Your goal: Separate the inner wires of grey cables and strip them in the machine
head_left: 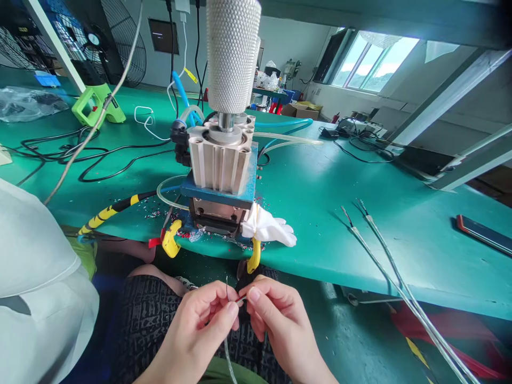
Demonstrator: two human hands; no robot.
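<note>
Low in front of me, over my lap, my left hand (212, 314) pinches a thin clear-jacketed cable (229, 358) near its end. The cable hangs down below my fingers, and a fine wire (227, 285) sticks up from the pinch. My right hand (274, 312) is closed with thumb and forefinger on a small dark wire end (241, 300) between the two hands. Beyond them, at the table edge, stands a pneumatic press (222, 165) with a knurled metal cylinder on top. A white glove (270, 228) hangs at its lower right.
Two similar cables with stripped ends (390, 256) lie over the green table's (320, 186) right edge. A phone (486, 234) is far right. Wire scraps litter the press's base. At left are a person's pale sleeve (40, 288), black cords (96, 154) and a lime-green tool (98, 104).
</note>
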